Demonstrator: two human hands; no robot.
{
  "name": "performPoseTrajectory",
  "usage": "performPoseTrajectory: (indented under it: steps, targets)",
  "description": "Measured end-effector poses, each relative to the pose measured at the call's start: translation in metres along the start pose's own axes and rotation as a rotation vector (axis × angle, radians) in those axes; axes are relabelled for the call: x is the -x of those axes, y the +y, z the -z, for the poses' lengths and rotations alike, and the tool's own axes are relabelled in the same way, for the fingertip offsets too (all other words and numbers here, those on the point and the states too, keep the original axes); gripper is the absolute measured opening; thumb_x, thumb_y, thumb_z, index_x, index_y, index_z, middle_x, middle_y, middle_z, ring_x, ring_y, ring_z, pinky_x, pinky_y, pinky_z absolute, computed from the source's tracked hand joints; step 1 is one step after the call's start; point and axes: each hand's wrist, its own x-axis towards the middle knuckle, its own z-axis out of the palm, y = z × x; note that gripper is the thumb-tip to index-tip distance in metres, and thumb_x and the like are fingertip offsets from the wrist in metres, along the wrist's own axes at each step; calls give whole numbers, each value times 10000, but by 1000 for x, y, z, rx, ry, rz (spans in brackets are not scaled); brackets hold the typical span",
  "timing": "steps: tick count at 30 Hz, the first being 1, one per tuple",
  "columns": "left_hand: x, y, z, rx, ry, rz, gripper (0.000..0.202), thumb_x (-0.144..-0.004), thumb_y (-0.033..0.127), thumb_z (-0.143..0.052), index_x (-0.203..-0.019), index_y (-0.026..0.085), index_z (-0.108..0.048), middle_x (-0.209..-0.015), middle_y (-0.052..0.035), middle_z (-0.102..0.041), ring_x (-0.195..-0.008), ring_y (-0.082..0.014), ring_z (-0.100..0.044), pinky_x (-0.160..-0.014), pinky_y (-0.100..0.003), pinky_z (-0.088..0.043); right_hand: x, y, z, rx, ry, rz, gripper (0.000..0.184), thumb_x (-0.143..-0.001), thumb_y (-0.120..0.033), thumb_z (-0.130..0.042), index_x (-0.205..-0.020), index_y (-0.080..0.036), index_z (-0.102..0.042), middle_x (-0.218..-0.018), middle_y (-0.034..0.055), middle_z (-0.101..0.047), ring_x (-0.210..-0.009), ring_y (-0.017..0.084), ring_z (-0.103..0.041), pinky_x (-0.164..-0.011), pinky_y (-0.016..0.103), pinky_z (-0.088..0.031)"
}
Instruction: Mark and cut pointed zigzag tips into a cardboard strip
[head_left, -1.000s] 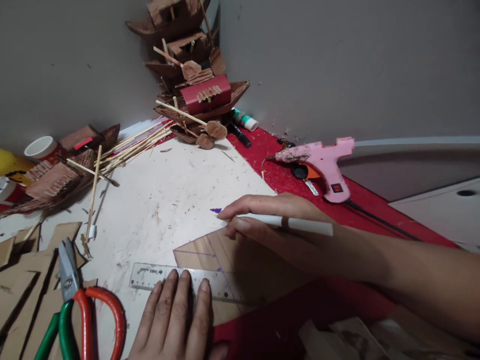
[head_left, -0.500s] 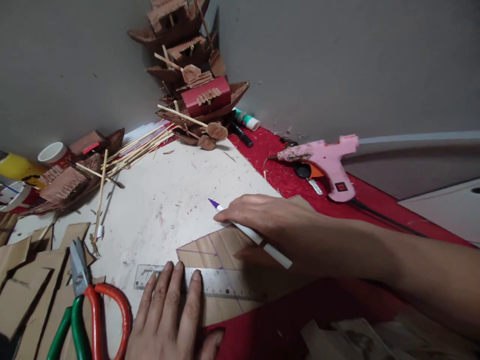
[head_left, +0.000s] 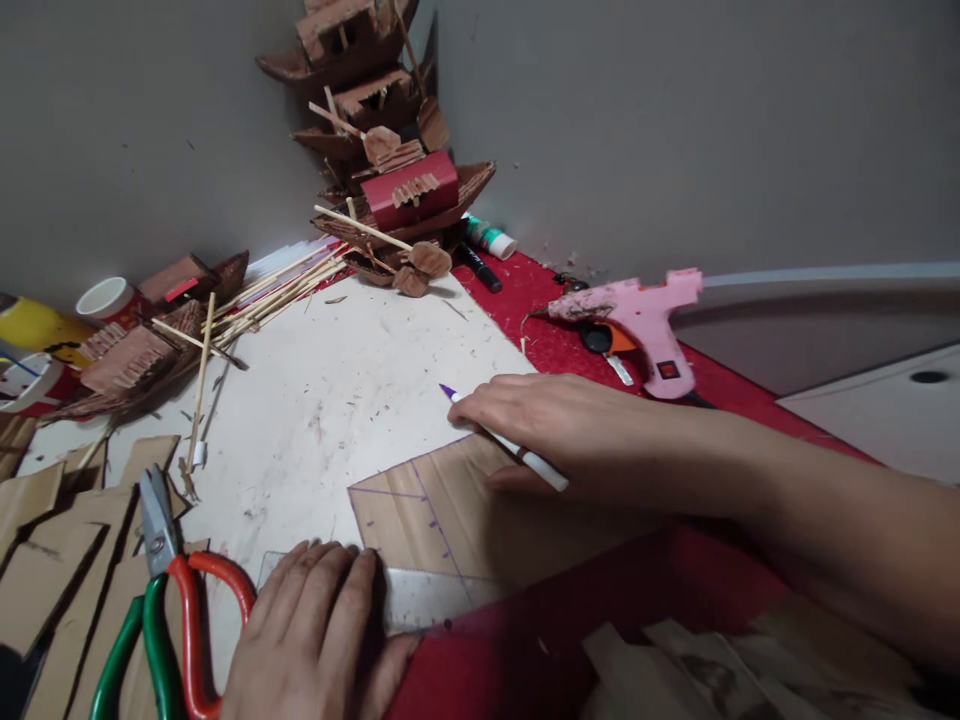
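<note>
My right hand (head_left: 555, 425) grips a white pen with a purple tip (head_left: 504, 440), its point just above the far edge of a brown cardboard piece (head_left: 442, 515) marked with purple lines. My left hand (head_left: 315, 635) lies with curled fingers on a clear plastic ruler (head_left: 427, 605) at the cardboard's near edge. Both rest on a pale work board (head_left: 337, 400).
Scissors with red and green handles (head_left: 161, 610) lie left of my left hand on cardboard offcuts (head_left: 52, 560). A pink glue gun (head_left: 637, 320) stands on the red cloth at right. Cardboard boat models (head_left: 397, 170) and wooden sticks (head_left: 277, 285) crowd the far corner.
My left hand has slid the ruler nearer to me and curled its fingers. My right hand turned the pen from flat to pointing left and shifted slightly right.
</note>
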Motion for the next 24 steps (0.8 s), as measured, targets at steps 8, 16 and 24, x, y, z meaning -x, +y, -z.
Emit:
performPoseTrajectory:
  steps: [8,16,24]
  targets:
    - [-5,2,2,253,-16,173,439,-851,422,-632,-1181,156,-517,-1028,-122,-603,-905,-243,-599,-745,-379,-550,-3,-1,4,-39,-110,-128,371,-855,-366,-605,-1170,-172,-569,-1115,135,-650,-971,290,-612,-769,364,-447]
    - [-4,1,-6,290,23,256,377,-844,380,-647,-1147,207,-504,-1000,-93,-562,-877,-239,-583,-728,-379,-533,-1,-11,7,-13,-123,-124,306,-826,-307,-632,-1099,-183,-574,-949,96,-677,-843,255,-625,-662,301,-400]
    - [-7,10,-4,342,25,355,209,-870,348,-603,-1003,225,-499,-940,-69,-584,-827,-227,-588,-705,-356,-487,1,-15,6,101,-18,-78,288,-823,-280,-649,-1080,-164,-592,-999,124,-704,-892,277,-653,-657,303,-392]
